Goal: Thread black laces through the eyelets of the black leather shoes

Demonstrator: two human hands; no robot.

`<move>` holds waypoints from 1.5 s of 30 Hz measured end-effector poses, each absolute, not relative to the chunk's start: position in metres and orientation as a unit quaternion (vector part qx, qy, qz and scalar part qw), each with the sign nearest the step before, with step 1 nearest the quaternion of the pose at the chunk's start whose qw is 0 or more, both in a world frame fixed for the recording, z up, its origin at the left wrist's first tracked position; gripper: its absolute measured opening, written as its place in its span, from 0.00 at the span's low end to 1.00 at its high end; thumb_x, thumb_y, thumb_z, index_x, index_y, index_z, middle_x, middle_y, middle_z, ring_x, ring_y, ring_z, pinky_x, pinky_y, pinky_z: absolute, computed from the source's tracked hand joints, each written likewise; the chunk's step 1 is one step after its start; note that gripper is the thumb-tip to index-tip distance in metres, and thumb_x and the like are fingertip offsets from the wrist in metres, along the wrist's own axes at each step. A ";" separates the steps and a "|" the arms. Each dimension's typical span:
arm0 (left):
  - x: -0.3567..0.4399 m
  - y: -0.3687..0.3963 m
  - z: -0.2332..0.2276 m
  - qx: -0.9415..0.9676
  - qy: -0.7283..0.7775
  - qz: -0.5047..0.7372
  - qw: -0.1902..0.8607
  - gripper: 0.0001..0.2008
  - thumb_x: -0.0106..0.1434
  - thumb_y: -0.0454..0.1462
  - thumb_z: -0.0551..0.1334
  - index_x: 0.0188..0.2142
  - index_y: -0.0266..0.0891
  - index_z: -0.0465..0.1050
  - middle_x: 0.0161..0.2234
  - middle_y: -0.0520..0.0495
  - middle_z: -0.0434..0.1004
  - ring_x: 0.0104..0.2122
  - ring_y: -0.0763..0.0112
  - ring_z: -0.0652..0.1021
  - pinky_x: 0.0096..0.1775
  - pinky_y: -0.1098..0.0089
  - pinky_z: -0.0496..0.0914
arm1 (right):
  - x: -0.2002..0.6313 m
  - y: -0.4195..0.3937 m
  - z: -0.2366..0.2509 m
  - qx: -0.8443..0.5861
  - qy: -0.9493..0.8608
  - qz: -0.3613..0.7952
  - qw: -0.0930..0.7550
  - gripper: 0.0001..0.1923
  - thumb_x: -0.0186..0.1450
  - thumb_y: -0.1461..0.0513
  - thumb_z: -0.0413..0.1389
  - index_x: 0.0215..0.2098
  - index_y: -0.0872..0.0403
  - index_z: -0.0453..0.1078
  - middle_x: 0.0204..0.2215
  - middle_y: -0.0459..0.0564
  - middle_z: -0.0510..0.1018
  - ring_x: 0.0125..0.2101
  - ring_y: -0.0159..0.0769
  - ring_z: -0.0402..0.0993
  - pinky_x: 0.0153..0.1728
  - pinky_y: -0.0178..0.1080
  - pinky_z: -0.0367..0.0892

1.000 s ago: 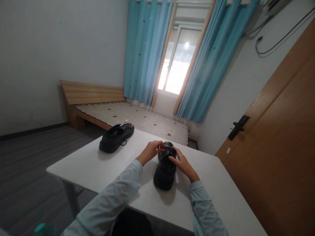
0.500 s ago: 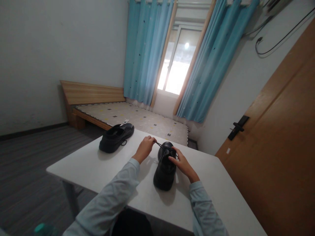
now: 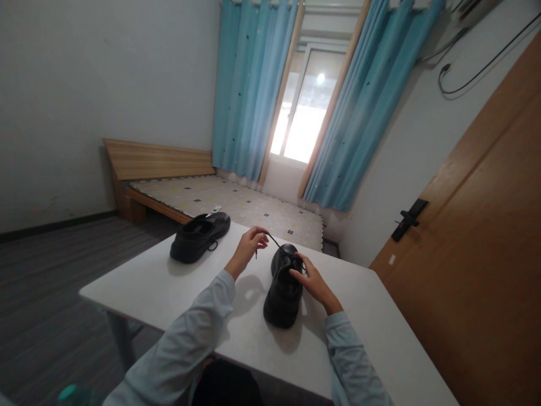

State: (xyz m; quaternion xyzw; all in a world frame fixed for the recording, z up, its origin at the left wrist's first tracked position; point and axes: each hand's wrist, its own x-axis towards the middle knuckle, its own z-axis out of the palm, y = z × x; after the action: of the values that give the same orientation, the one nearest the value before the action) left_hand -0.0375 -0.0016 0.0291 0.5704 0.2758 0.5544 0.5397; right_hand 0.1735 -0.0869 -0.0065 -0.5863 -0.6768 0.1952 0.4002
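A black lace-up shoe (image 3: pixel 282 299) stands on the white table (image 3: pixel 350 338) with its heel toward me. My left hand (image 3: pixel 249 247), raised left of the shoe's toe, is closed on a black shoelace (image 3: pixel 274 240); the lace runs taut from the shoe and its free end hangs below the fingers. My right hand (image 3: pixel 310 279) grips the right side of the shoe near the tongue, thumb at the opening. Another black shoe (image 3: pixel 198 238) rests at the table's far left, a loop of lace by its side and a white tag at its toe.
Beyond the table is a bed (image 3: pixel 245 206) with a patterned mattress and wooden headboard (image 3: pixel 160 160). Blue curtains (image 3: pixel 253 90) flank the window. A wooden door (image 3: pixel 477 242) stands at the right. A green bottle cap (image 3: pixel 71 393) shows at lower left.
My left hand has moved slightly left and up, drawing the lace out longer, and its loose end now dangles below the fingers. My right hand and both shoes stay in place.
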 end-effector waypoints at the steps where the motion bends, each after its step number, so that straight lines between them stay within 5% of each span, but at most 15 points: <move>1: -0.038 -0.003 0.031 0.582 0.268 0.554 0.532 0.09 0.52 0.38 0.56 0.32 0.35 0.68 0.23 0.53 0.68 0.24 0.75 0.71 0.30 0.72 0.68 | 0.173 -0.087 -0.006 -0.584 -0.678 0.193 0.403 0.32 0.57 0.51 0.56 0.57 0.52 0.57 0.57 0.56 0.62 0.58 0.46 0.57 0.57 0.51 0.54; 10: -0.036 -0.009 0.030 0.716 0.177 0.460 0.494 0.14 0.58 0.39 0.51 0.25 0.34 0.70 0.27 0.46 0.72 0.30 0.71 0.73 0.34 0.71 0.69 | 0.169 -0.089 -0.003 -0.575 -0.649 0.229 0.442 0.30 0.59 0.50 0.54 0.55 0.50 0.53 0.54 0.55 0.66 0.54 0.42 0.63 0.54 0.48 0.58; 16: -0.024 -0.003 0.014 0.778 0.261 0.442 0.363 0.11 0.58 0.38 0.56 0.38 0.37 0.73 0.38 0.46 0.77 0.38 0.69 0.76 0.39 0.69 0.71 | 0.171 -0.081 -0.010 -0.550 -0.620 0.217 0.515 0.14 0.61 0.51 0.51 0.38 0.50 0.59 0.46 0.53 0.73 0.48 0.40 0.69 0.49 0.46 0.64; 22: -0.023 -0.003 0.007 0.829 0.246 0.407 0.293 0.13 0.60 0.34 0.56 0.44 0.39 0.73 0.46 0.46 0.76 0.47 0.66 0.74 0.51 0.65 0.66 | 0.175 -0.077 -0.013 -0.563 -0.632 0.153 0.511 0.10 0.61 0.54 0.50 0.34 0.52 0.63 0.43 0.54 0.73 0.45 0.42 0.69 0.42 0.45 0.67; 45: -0.020 -0.001 0.004 0.847 0.242 0.352 0.316 0.16 0.59 0.34 0.57 0.48 0.40 0.71 0.48 0.47 0.74 0.48 0.67 0.73 0.51 0.68 0.64 | 0.163 -0.076 -0.001 -0.595 -0.576 0.080 0.554 0.11 0.59 0.54 0.52 0.28 0.54 0.66 0.26 0.48 0.73 0.28 0.36 0.68 0.30 0.38 0.62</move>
State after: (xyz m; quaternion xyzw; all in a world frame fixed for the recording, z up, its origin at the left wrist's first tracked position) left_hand -0.0205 -0.0011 0.0040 0.8472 0.2422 0.3522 0.3155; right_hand 0.1629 -0.0761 -0.0011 -0.5955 -0.5763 0.0799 0.5540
